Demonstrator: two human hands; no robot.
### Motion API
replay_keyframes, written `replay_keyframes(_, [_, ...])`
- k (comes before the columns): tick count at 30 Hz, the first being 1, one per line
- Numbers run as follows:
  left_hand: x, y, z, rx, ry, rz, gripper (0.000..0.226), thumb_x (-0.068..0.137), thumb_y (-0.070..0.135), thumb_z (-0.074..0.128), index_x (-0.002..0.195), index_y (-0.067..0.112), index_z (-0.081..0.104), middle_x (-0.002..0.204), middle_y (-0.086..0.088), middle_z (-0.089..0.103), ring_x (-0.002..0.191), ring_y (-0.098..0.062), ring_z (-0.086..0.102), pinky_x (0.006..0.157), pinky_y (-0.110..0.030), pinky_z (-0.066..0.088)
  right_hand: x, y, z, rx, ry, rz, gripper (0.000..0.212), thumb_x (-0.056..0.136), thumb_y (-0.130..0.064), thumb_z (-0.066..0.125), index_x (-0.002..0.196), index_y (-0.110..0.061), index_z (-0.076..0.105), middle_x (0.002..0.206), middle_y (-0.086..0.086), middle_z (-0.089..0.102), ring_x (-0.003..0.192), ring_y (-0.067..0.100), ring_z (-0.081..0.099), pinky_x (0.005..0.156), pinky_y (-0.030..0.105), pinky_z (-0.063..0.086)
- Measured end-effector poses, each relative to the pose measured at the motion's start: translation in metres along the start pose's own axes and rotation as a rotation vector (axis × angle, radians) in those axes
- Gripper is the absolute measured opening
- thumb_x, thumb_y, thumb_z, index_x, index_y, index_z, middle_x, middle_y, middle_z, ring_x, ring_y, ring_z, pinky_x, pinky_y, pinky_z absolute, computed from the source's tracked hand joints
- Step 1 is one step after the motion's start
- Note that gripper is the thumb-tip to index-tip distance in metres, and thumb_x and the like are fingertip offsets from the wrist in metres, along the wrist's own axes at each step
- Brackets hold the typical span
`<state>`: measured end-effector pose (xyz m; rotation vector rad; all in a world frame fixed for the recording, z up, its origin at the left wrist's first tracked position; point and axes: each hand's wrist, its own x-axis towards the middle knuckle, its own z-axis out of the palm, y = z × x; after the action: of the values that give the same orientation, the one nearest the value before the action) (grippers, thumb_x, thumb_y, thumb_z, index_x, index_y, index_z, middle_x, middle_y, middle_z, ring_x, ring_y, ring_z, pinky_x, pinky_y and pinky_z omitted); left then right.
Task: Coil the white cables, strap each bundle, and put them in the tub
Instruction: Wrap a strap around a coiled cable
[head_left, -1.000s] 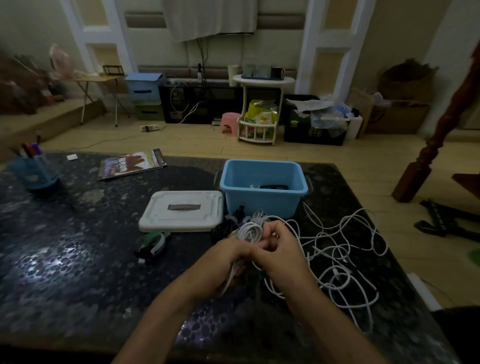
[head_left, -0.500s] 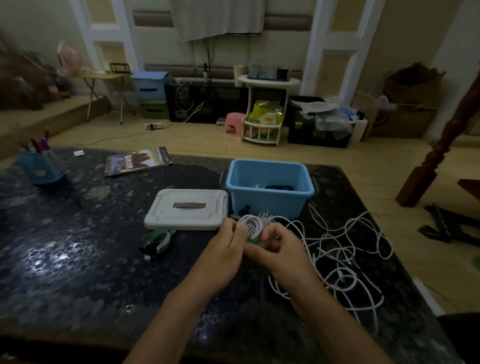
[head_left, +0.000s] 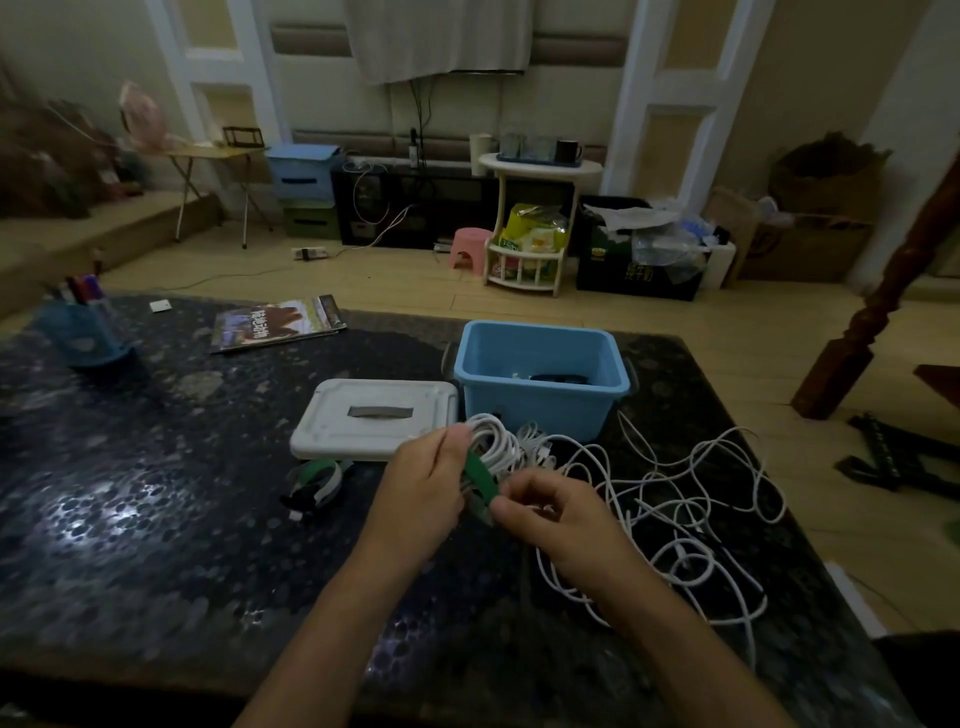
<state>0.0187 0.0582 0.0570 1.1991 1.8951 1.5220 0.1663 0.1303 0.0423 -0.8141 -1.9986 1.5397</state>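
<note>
Left hand (head_left: 423, 486) pinches a coiled white cable bundle (head_left: 493, 441) above the tabletop (head_left: 156, 519), while the right hand (head_left: 558, 514) grips the green strap (head_left: 480, 478) crossing it. Strapping looks underway; next the strap wants cinching. Loose cables (head_left: 685, 514) lie right, below the blue tub (head_left: 540, 410).

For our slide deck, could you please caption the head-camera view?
Both hands, left and right, wrap a green strap around a coiled white cable near the blue tub.
</note>
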Motion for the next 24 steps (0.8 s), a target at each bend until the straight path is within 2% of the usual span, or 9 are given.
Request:
replay_keyframes(3, [-0.002,0.003,0.003,-0.084,-0.097,-0.034,0.041,0.106,0.031,0.041,0.069,0.019,0.056,0.053,0.007,0.05,0.047,-0.01,0.043,0.048,-0.031,0.033,0.002,0.005,0.001,-0.12,0.028,-0.009,0.019,0.093,-0.028,0.069,0.079,-0.017,0.072,0.068,-0.002,0.062,0.061,0.008,0.054,0.062,0.027,0.042])
replay_keyframes(5, [-0.004,0.004,0.003,-0.099,-0.174,-0.062,0.032,0.106,0.033,0.04,0.08,0.019,0.053,0.059,0.004,0.051,0.047,-0.008,0.042,0.045,-0.028,0.032,0.002,0.006,-0.001,-0.091,-0.014,0.058,0.024,0.095,-0.026,0.067,0.075,-0.014,0.072,0.058,0.001,0.064,0.051,0.012,0.055,0.054,0.028,0.044])
replay_keyframes(7, [-0.005,0.003,0.001,-0.109,-0.232,-0.092,0.023,0.105,0.034,0.041,0.09,0.018,0.046,0.067,0.0,0.053,0.046,-0.006,0.044,0.043,-0.024,0.034,0.0,0.003,-0.005,-0.037,-0.075,0.123,0.02,0.095,-0.019,0.066,0.081,-0.007,0.073,0.063,0.007,0.069,0.05,0.016,0.062,0.052,0.025,0.049])
replay_keyframes(10, [-0.009,0.006,-0.002,-0.063,-0.289,-0.05,0.022,0.104,0.032,0.043,0.092,0.013,0.043,0.065,0.002,0.055,0.046,-0.007,0.048,0.042,-0.022,0.036,-0.001,0.0,-0.014,0.105,-0.155,0.232,0.018,0.091,-0.017,0.066,0.101,-0.004,0.074,0.093,0.01,0.078,0.078,0.015,0.075,0.065,0.019,0.054])
replay_keyframes(12, [-0.012,0.009,-0.002,-0.065,-0.307,-0.015,0.025,0.104,0.027,0.045,0.092,0.005,0.043,0.061,0.0,0.054,0.043,-0.007,0.047,0.041,-0.02,0.035,0.0,-0.002,-0.022,0.222,-0.184,0.302,0.028,0.094,-0.026,0.061,0.112,-0.007,0.073,0.107,0.009,0.077,0.1,0.02,0.074,0.081,0.026,0.057])
replay_keyframes(14, [-0.012,0.008,-0.001,-0.063,-0.324,0.008,0.028,0.103,0.022,0.048,0.09,-0.002,0.042,0.06,-0.008,0.054,0.042,-0.01,0.049,0.041,-0.019,0.036,0.001,-0.005,-0.027,0.382,-0.163,0.346,0.032,0.1,-0.025,0.051,0.116,-0.007,0.072,0.112,0.012,0.075,0.106,0.024,0.071,0.091,0.035,0.057])
replay_keyframes(18, [-0.01,-0.002,0.004,-0.025,-0.374,0.073,0.028,0.098,0.018,0.06,0.076,0.004,0.049,0.066,-0.009,0.065,0.051,-0.025,0.061,0.046,-0.032,0.05,-0.001,-0.01,-0.023,0.337,-0.026,0.282,0.028,0.099,-0.023,0.057,0.104,-0.003,0.076,0.092,0.015,0.076,0.076,0.019,0.071,0.068,0.027,0.058])
replay_keyframes(22, [-0.008,-0.012,0.009,0.134,-0.355,0.124,0.029,0.093,0.021,0.069,0.069,0.011,0.056,0.058,0.009,0.058,0.054,-0.003,0.054,0.053,-0.019,0.044,-0.002,-0.007,-0.019,0.2,0.065,0.186,0.014,0.092,-0.007,0.066,0.102,-0.007,0.077,0.087,0.011,0.078,0.075,0.014,0.073,0.065,0.02,0.056])
replay_keyframes(24, [-0.009,-0.014,0.011,0.201,-0.346,0.158,0.026,0.091,0.026,0.07,0.069,0.015,0.063,0.06,0.006,0.058,0.056,-0.001,0.05,0.055,-0.019,0.041,-0.002,-0.008,-0.018,0.081,0.104,0.132,0.021,0.089,-0.006,0.071,0.108,-0.014,0.072,0.081,0.008,0.077,0.074,0.012,0.073,0.065,0.02,0.054])
